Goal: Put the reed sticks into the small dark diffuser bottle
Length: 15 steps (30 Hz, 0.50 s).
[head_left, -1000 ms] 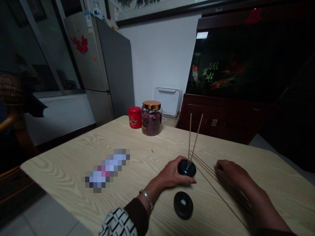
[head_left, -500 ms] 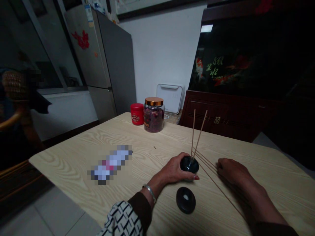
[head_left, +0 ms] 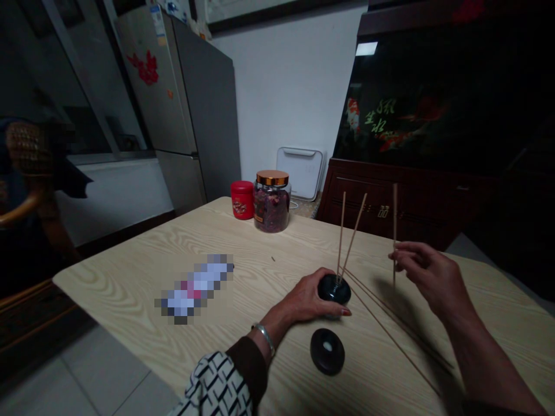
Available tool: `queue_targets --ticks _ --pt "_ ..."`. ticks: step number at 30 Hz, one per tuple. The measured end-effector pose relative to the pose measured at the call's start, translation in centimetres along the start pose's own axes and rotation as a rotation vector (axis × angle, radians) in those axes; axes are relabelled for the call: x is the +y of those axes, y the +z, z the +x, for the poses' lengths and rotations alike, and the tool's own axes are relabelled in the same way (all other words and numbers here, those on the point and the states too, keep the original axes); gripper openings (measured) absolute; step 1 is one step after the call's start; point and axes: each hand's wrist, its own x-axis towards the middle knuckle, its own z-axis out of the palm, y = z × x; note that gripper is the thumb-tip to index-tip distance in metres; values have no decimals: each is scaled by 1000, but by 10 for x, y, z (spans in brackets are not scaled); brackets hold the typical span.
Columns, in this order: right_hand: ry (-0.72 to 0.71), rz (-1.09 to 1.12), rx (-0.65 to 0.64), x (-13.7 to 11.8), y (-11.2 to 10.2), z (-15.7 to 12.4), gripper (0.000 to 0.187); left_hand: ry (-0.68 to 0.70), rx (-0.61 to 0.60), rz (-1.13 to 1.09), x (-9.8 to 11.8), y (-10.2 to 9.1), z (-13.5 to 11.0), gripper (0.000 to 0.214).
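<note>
Head view: the right hand (head_left: 427,274) tightly pinches a thin brown wooden stick (head_left: 395,214), long axis nearly vertical, above the pale wood-grain table (head_left: 130,277). The left hand (head_left: 304,297) curls closed around a glossy black round holder (head_left: 333,292).

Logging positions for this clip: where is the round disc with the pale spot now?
Low and right of centre in the head view, the disc lies on the table, nearer the camera than the black holder in the left hand.

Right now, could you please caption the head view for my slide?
Left grip around a dark holder with two sticks; right grip holding another stick upright.
</note>
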Motion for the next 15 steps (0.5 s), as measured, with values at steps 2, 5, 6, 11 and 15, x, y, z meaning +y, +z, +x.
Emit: queue_targets --ticks 2,5,6,11,15 --pt "62 322 74 -19 4 -4 34 3 1 -6 -1 0 0 77" --pt "95 588 97 -44 13 -14 31 8 3 -11 -2 1 2 77" --pt "91 623 93 -50 16 -17 29 8 5 -8 -2 2 2 77" --pt "25 590 105 -63 33 -28 24 2 4 -12 -2 2 2 78" --pt "-33 503 75 -60 40 -31 22 -6 7 10 -3 2 2 79"
